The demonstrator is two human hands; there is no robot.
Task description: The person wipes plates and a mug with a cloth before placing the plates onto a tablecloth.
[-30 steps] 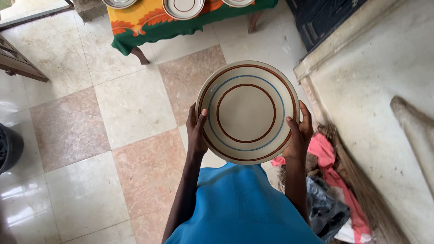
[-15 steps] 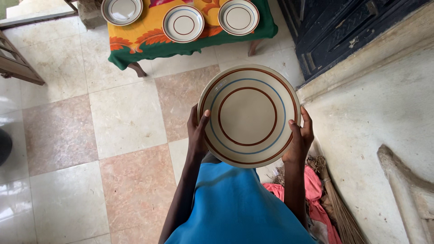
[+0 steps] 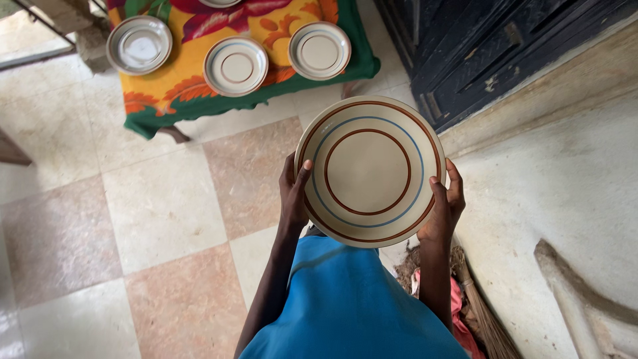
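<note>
Cloth-covered table [image 3: 279, 83] nearer than before, both hands' fingers [image 3: 302, 174] still gripping striped plate [image 3: 369, 171]

— What lies under the left hand [image 3: 293, 196]?

— A floor [image 3: 159, 206] of big square tiles, cream and pinkish, glossy with daylight.

— And beyond it?

— A low desk [image 3: 232, 86] under a cloth [image 3: 179, 83] of orange, red and green, well ahead of that hand.

— By the right hand [image 3: 444, 206]?

— A pale, stained wall [image 3: 558, 179] just beside it, a dark panelled door [image 3: 465, 46] ahead, and a broom [image 3: 482, 319] below, against the wall.
</note>
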